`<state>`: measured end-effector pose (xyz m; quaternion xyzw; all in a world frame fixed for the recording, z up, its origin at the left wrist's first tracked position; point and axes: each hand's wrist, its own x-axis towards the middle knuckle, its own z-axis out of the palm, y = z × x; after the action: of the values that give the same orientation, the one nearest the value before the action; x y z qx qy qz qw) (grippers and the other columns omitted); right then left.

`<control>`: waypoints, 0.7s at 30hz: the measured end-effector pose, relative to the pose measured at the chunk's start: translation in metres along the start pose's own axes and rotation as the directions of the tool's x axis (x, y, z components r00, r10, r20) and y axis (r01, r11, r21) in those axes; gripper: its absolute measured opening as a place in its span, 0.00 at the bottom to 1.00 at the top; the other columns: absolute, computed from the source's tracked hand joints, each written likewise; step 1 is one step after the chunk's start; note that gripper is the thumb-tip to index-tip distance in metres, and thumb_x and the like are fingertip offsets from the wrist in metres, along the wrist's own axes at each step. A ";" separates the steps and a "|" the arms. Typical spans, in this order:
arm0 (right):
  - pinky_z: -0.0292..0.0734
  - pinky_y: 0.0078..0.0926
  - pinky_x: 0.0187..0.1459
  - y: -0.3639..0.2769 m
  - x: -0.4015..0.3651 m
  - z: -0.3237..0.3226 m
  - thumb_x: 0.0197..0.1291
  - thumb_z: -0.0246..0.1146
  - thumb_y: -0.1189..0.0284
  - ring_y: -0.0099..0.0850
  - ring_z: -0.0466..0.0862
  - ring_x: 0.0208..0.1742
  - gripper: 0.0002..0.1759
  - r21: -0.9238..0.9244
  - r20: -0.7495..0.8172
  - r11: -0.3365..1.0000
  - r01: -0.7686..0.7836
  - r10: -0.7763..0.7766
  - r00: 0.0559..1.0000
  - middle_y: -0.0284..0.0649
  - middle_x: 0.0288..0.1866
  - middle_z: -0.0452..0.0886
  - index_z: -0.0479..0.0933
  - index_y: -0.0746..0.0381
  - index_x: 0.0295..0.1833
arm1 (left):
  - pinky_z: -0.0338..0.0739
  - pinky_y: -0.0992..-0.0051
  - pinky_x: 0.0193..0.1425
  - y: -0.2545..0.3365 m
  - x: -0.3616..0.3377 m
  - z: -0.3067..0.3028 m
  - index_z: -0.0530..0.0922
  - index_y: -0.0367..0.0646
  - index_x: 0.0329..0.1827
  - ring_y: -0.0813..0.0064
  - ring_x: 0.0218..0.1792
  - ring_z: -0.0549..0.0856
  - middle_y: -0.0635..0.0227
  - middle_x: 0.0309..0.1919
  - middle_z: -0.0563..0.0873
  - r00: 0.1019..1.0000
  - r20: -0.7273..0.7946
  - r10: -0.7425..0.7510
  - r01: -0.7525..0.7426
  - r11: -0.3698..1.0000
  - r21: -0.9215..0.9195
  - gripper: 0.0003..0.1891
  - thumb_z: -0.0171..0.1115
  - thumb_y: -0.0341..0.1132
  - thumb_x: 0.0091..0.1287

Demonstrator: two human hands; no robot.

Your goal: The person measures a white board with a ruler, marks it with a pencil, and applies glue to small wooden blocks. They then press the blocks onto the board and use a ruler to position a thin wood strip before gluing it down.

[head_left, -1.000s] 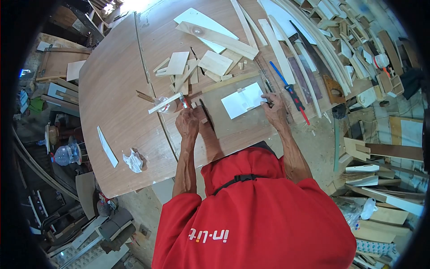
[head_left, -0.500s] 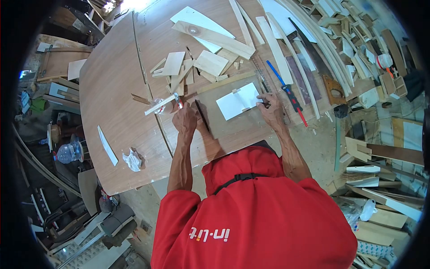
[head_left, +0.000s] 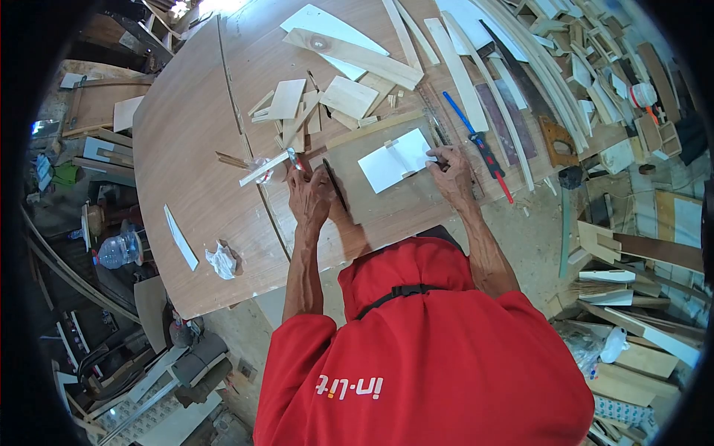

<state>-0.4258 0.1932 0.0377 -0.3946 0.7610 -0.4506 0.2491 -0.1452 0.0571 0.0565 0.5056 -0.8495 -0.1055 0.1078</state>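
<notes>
A white rectangular panel [head_left: 387, 167] lies tilted on a brown board [head_left: 357, 201], with a small wooden block [head_left: 408, 175] at its lower edge. My right hand [head_left: 452, 175] pinches the panel's right edge between thumb and fingertips. Left of the board, my left hand [head_left: 309, 197] rests over the table with its thumb apart from its fingers. Its fingertips touch a small red-and-white tube [head_left: 294, 157] beside a pale wooden strip [head_left: 264, 170]. A dark narrow strip [head_left: 335, 186] stands along the board's left edge.
Wood offcuts [head_left: 297, 111] are piled behind the board. A blue-and-red tool [head_left: 480, 145] and a handsaw [head_left: 558, 141] lie to the right, near long strips [head_left: 457, 74]. A crumpled white bag [head_left: 222, 260] and a white sliver [head_left: 180, 236] lie at the left.
My left hand has loosened from around the tube, its thumb moving away as the tube tips lower beside the strip. My right hand stays at the panel's edge.
</notes>
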 end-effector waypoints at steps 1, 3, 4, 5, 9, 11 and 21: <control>0.76 0.28 0.41 0.000 0.000 0.000 0.56 0.68 0.76 0.28 0.76 0.36 0.12 0.000 -0.001 1.000 0.001 -0.001 1.000 0.38 0.42 0.75 0.83 0.62 0.47 | 0.73 0.57 0.58 0.000 0.001 -0.002 0.79 0.43 0.44 0.49 0.61 0.72 0.53 0.54 0.75 0.997 0.077 0.002 -0.002 1.000 0.010 0.10 0.63 0.33 0.61; 0.76 0.28 0.41 -0.001 -0.001 0.001 0.56 0.68 0.75 0.28 0.76 0.36 0.12 0.042 -0.020 0.999 -0.002 0.003 1.000 0.38 0.42 0.76 0.83 0.63 0.47 | 0.73 0.58 0.58 -0.011 0.004 0.006 0.79 0.43 0.44 0.49 0.62 0.71 0.54 0.53 0.74 0.997 0.046 0.064 -0.065 0.997 0.042 0.10 0.64 0.33 0.60; 0.76 0.28 0.41 -0.001 -0.001 0.000 0.56 0.68 0.75 0.28 0.76 0.36 0.12 0.042 -0.024 0.999 -0.005 0.006 1.000 0.38 0.42 0.76 0.83 0.63 0.47 | 0.73 0.59 0.57 -0.015 0.004 0.010 0.79 0.43 0.43 0.49 0.63 0.70 0.56 0.53 0.74 0.992 0.018 0.124 -0.125 0.989 0.075 0.10 0.65 0.34 0.60; 0.76 0.28 0.41 -0.001 -0.001 0.000 0.56 0.68 0.75 0.28 0.77 0.36 0.12 0.023 -0.014 1.000 -0.007 0.008 1.000 0.38 0.43 0.76 0.83 0.63 0.46 | 0.73 0.59 0.57 -0.017 0.003 0.015 0.79 0.43 0.43 0.49 0.63 0.70 0.56 0.53 0.74 0.991 0.021 0.130 -0.131 0.989 0.074 0.10 0.65 0.34 0.60; 0.77 0.28 0.44 -0.001 -0.001 -0.001 0.56 0.68 0.75 0.30 0.78 0.38 0.12 0.009 -0.002 1.000 0.000 0.000 1.000 0.40 0.43 0.76 0.84 0.62 0.46 | 0.73 0.59 0.52 0.001 0.009 0.007 0.78 0.42 0.42 0.55 0.55 0.78 0.57 0.47 0.80 0.990 0.041 0.134 -0.132 0.990 -0.049 0.10 0.64 0.33 0.60; 0.77 0.29 0.44 0.000 -0.001 0.000 0.56 0.68 0.75 0.30 0.79 0.39 0.12 0.015 -0.007 1.000 -0.015 0.015 1.000 0.40 0.43 0.76 0.84 0.62 0.46 | 0.72 0.57 0.52 0.015 0.015 0.008 0.78 0.41 0.46 0.55 0.49 0.82 0.53 0.41 0.85 0.984 0.112 0.142 -0.110 0.961 -0.255 0.10 0.61 0.32 0.62; 0.76 0.26 0.42 0.010 -0.002 0.006 0.56 0.69 0.74 0.27 0.77 0.39 0.12 0.004 -0.053 1.000 0.011 -0.011 0.999 0.37 0.43 0.76 0.84 0.60 0.47 | 0.74 0.58 0.55 0.065 0.043 0.034 0.81 0.37 0.50 0.50 0.48 0.80 0.52 0.43 0.84 0.968 0.100 0.232 -0.191 0.930 -0.315 0.15 0.64 0.30 0.59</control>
<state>-0.4242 0.1950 0.0264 -0.3861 0.7643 -0.4638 0.2273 -0.2295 0.0519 0.0461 0.3802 -0.8782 -0.2560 0.1369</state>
